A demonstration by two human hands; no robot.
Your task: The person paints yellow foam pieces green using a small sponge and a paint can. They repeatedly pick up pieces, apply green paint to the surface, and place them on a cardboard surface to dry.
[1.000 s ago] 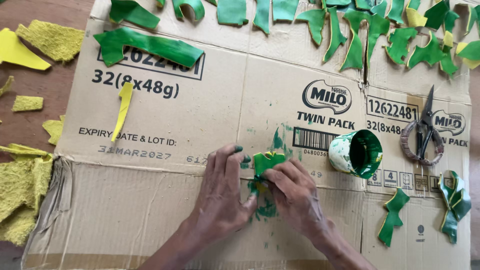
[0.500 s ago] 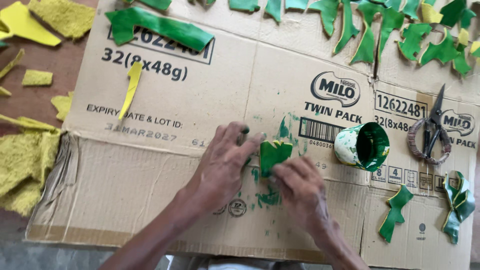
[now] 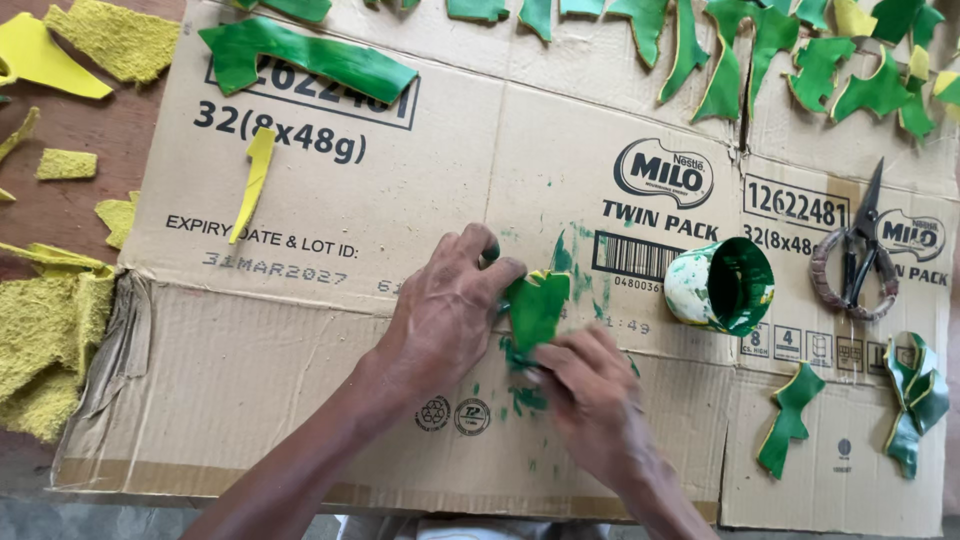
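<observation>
Green piece: a small green-painted cut-out [image 3: 537,308] lies just below the middle of the frame on the flattened cardboard box [image 3: 300,400], with green paint smears around it.
Left hand: the left hand [image 3: 445,315] rests flat on the cardboard, its fingertips pressing the piece's left edge; not closed around anything.
Right hand: the right hand [image 3: 590,390] sits just below and right of the piece, fingers pinched at its lower end; whether they hold a brush or only the piece, I cannot tell.
Paint cup: a small cup [image 3: 722,287], green inside, lies on its side near the right of the piece, mouth facing right.
Scissors: a pair of scissors [image 3: 855,255] with wrapped handles lies at right, apart from the cup.
Painted shapes: green pieces [image 3: 305,55] lie in a row along the top edge; two more [image 3: 790,420] sit at lower right.
Yellow strip: a narrow yellow strip [image 3: 252,180] lies on the cardboard at upper left.
Yellow scraps: rough yellow scraps [image 3: 45,330] lie on the brown surface at the left edge.
</observation>
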